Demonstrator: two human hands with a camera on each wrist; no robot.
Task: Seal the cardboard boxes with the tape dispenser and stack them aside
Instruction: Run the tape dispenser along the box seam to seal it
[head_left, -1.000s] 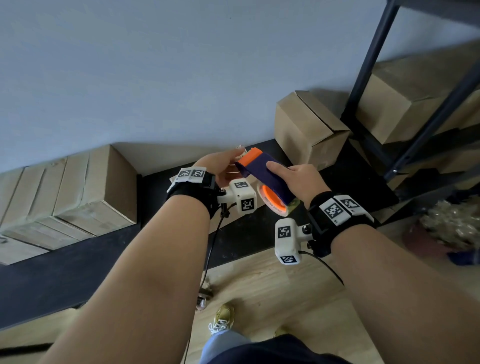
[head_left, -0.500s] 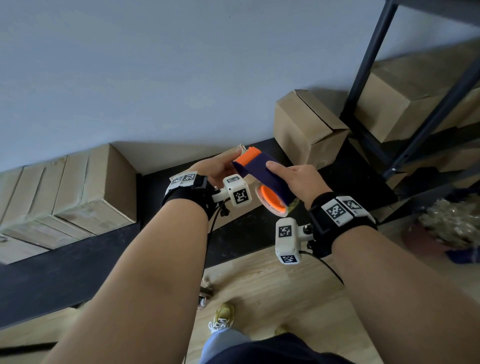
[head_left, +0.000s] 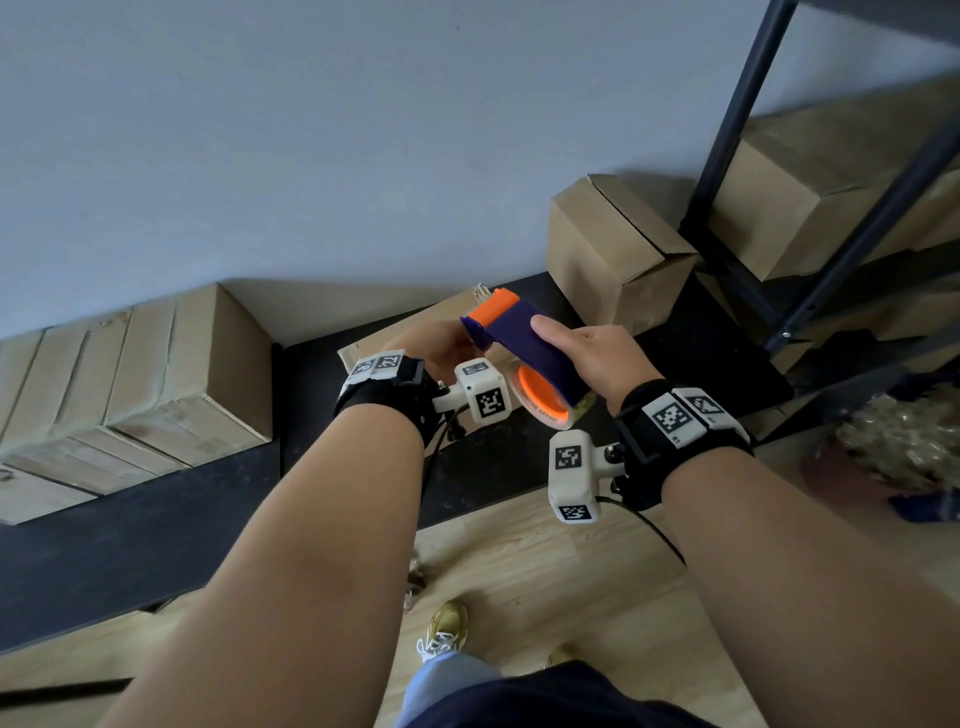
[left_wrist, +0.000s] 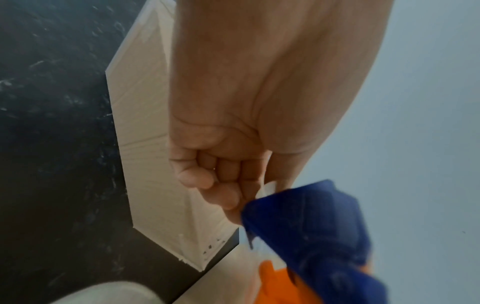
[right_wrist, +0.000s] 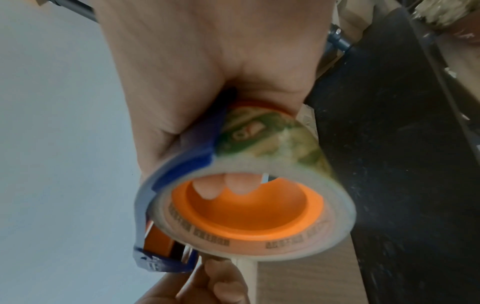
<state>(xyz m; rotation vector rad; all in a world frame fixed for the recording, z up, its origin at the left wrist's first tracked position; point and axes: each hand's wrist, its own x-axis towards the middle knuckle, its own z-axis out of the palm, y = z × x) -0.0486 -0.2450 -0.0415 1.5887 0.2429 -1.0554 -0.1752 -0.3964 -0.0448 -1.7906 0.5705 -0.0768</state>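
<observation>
Status: prep stage, no tape on the box in hand yet as far as I can judge. Right hand (head_left: 597, 358) is wrapped around the tape dispenser (head_left: 524, 345), thumb on top of the blue body, fingertips (right_wrist: 226, 185) showing through the orange core of the roll; it's held in the air at frame centre in the head view. Left hand (head_left: 436, 345) is at the dispenser's nose, fingers curled, and in the left wrist view seems to pinch a pale sliver at the blue edge, probably the tape end (left_wrist: 267, 188), though it's blurred and I can't confirm. Directly under the hands, a flat-looking cardboard box (head_left: 415, 332) lies on the black mat (head_left: 156, 514); whether its flaps are closed or already taped can't be told, the hands cover most of it. Done pile, by my guess: the row of boxes (head_left: 135, 374) at left centre, some with what looks like tape along their seams. Another box (head_left: 613, 244) stands tilted right of centre against the wall, more boxes sit on the shelf rack (head_left: 810, 208) upper right; their seal state isn't readable. Remaining: free the tape end, seal the box underneath, stack it, then repeat for any unsealed ones.
</observation>
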